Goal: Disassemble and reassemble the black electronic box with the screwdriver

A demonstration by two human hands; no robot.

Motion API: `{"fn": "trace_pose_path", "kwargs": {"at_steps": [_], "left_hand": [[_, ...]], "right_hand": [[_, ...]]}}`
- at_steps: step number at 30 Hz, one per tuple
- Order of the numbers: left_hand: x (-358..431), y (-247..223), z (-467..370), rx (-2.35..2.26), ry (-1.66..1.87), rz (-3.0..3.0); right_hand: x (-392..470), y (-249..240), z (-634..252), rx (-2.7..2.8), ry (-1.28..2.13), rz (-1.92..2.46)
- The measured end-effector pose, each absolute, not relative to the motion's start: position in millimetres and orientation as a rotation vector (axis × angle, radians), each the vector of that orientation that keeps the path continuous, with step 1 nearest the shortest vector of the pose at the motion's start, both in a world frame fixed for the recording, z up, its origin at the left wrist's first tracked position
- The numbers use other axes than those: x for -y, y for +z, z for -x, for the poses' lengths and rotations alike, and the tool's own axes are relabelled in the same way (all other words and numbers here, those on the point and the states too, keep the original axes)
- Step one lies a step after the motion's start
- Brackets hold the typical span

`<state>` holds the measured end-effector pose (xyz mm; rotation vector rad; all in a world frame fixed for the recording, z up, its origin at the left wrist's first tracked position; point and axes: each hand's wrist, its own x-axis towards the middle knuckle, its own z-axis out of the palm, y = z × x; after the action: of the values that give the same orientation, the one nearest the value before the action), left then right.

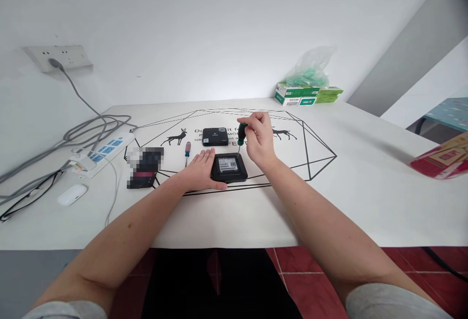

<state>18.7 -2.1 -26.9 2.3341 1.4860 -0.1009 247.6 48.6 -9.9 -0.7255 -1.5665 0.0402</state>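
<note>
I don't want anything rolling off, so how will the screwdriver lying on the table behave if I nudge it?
The screwdriver may roll, since its handle looks rounded. It would probably curve as it goes, the handle being thicker than the shaft. It should stay stiff: the shaft looks straight.

Pale grey sleeves [391, 301], black trousers [179, 285]
Your left sleeve [66, 310] shows at eight o'clock, the right one at four, each ending near the elbow; your left hand [197, 170] and right hand [261, 136] are bare; the trousers fill six o'clock.
</note>
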Motion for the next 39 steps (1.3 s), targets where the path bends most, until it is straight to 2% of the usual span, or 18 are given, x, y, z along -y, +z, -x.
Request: {"fn": "trace_pose_path", "kwargs": {"at_steps": [7, 15, 18, 24, 28, 32, 39], "left_hand": [[5, -20, -17, -1.486, -0.149, -2.327], [3, -23, -11, -1.521, -0.178, -2.317], [3, -23, -10, -1.509, -0.171, -2.322], [2, -23, -10, -1.506, -0.171, -2.326], [3, -23, -11, -1.514, -0.184, -2.326], [2, -24, -10, -1.510, -0.167, -2.327], [2, -25, -10, -1.511, -0.172, -2.339]], "right_hand": [[-45, -6, -244, 1.557, 0.081, 0.732], [-44, -13, -240, 1.516, 0.435, 0.819], [-41, -13, -241, 1.566, 0.388, 0.819], [-47, -9, -247, 1.601, 0.030, 0.762], [-48, -8, -247, 1.589, -0.030, 0.737], [-44, -6, -244, 1.581, 0.021, 0.773], [-47, -9, -242, 1.526, 0.322, 0.933]]}}
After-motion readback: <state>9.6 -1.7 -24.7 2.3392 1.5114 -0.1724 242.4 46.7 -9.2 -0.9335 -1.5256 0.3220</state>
